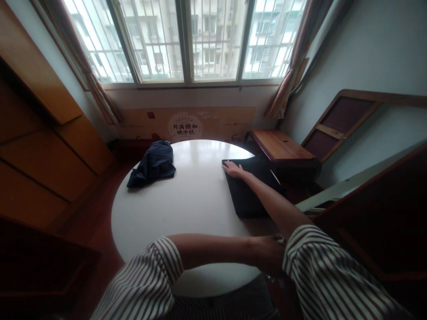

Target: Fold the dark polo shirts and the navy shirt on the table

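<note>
My right hand (233, 169) lies flat, fingers spread, on the far left corner of a folded black cloth (251, 195). The cloth rests at the right side of a round white table (196, 200), and its right part reaches the table's edge. Across my body, my left arm passes below the right forearm. My left hand (269, 252) is in shadow beside the right sleeve, near the table's front right edge, its fingers mostly hidden. At the table's far left lies a crumpled navy garment (154, 164), apart from both hands.
Behind the table stands a low wooden bench or stool (283, 144). A wooden framed panel (345, 113) leans at the right wall. Orange-brown cabinets (36, 164) line the left. A barred window (187, 40) and a printed cardboard panel (213, 122) are ahead.
</note>
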Available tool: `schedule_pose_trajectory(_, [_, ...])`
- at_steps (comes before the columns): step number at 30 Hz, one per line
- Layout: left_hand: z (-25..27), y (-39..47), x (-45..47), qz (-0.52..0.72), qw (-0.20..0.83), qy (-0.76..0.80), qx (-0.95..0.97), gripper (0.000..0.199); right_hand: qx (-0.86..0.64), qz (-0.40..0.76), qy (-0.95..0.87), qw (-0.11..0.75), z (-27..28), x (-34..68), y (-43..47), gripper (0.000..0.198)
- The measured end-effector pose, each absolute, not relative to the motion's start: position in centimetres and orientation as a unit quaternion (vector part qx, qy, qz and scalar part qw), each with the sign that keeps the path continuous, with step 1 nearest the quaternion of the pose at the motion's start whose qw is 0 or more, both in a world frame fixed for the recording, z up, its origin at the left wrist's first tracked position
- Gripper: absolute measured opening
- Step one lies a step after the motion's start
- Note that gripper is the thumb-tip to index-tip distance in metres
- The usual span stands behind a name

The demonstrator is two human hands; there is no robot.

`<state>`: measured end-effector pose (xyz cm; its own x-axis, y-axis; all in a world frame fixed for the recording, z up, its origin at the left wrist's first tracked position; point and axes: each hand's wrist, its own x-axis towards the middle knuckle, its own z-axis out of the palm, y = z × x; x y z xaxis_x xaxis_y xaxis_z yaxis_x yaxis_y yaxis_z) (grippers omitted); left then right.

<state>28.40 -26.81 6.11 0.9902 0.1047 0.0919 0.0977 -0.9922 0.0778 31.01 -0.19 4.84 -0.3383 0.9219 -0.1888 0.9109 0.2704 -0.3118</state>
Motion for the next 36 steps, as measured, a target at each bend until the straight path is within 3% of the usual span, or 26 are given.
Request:
schedule_pose_trajectory(2, [6.8, -27.6, 24.9, 0.094, 0.063, -0.027, 0.993, 0.020, -0.575, 0.181, -0.798, 0.022, 5.4, 30.9, -0.9, 0.067])
schedule_pose_trajectory(4, [7.5, -27.2, 20.4, 0.165, 0.092, -0.007, 0.982, 0.022, -0.563, 0.165, -0.809, 0.037, 6.2, 30.4, -2.4, 0.065])
schedule_pose_trajectory(10, [7.5, -19.2, 5.6, 0.391, 0.071, 0.444, 0.803, 0.026, -0.393, 0.062, -0.910, 0.113, 6.9, 25.4, -12.6, 0.059])
schedule_pose_trajectory(15, [5.6, -13.5, -1.7, 0.363, 0.003, 0.644, 0.674, 0.021, -0.359, 0.111, -0.920, 0.107, 4.1, 19.9, -19.7, 0.056])
schedule_pose_trajectory(20, [3.4, -11.5, -3.4, 0.302, -0.020, 0.693, 0.655, 0.028, -0.368, 0.133, -0.913, 0.115, 2.6, 18.5, -19.8, 0.055])
schedule_pose_trajectory(24, [2.5, -10.6, -3.8, 0.296, -0.008, 0.706, 0.643, 0.016, -0.364, 0.153, -0.910, 0.128, 2.5, 19.1, -19.4, 0.054])
schedule_pose_trajectory(28, [2.8, -10.2, -4.0, 0.315, -0.017, 0.723, 0.615, 0.026, -0.358, 0.175, -0.907, 0.139, 2.1, 19.5, -19.2, 0.056])
schedule_pose_trajectory(33, [5.5, -11.5, -2.5, 0.475, -0.064, 0.650, 0.589, 0.025, -0.356, 0.230, -0.877, 0.228, 0.9, 19.7, -18.2, 0.060])
schedule_pose_trajectory(36, [8.3, -14.0, 0.0, 0.548, -0.030, 0.532, 0.645, 0.027, -0.361, 0.267, -0.836, 0.315, 0.5, 19.8, -17.8, 0.077])
